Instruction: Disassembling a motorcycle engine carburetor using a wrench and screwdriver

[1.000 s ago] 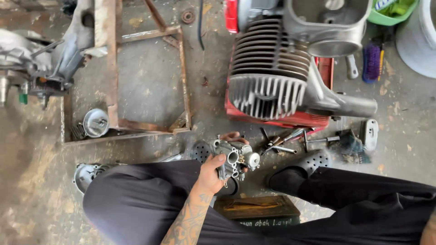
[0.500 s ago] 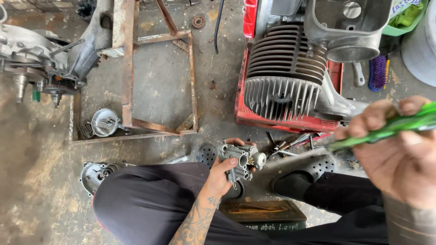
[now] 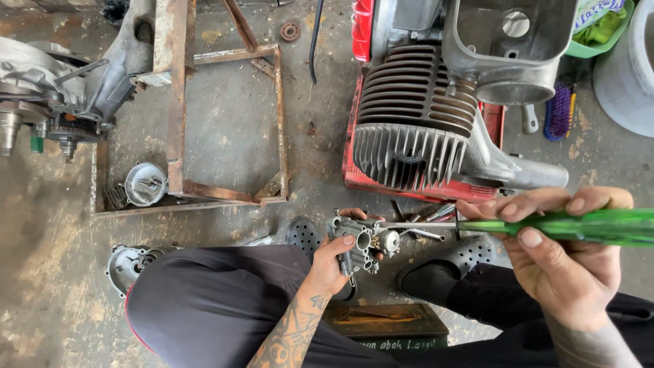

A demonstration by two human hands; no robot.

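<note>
From above, I see the left hand (image 3: pixel 335 262) closed around a small metal carburetor (image 3: pixel 362 240), held over the knees above the concrete floor (image 3: pixel 231 123). The right hand (image 3: pixel 555 255) grips a green-handled screwdriver (image 3: pixel 579 226) — its tip seems to touch the carburetor, near the finned engine (image 3: pixel 415 129).

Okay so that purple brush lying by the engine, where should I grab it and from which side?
Take the purple-bristled scrub brush by its long sides, coming straight down from above. It lies flat on the concrete floor, lengthwise toward you, with bare floor to its right. The red stand and a grey metal handle crowd its left, so approach from the right.
</note>
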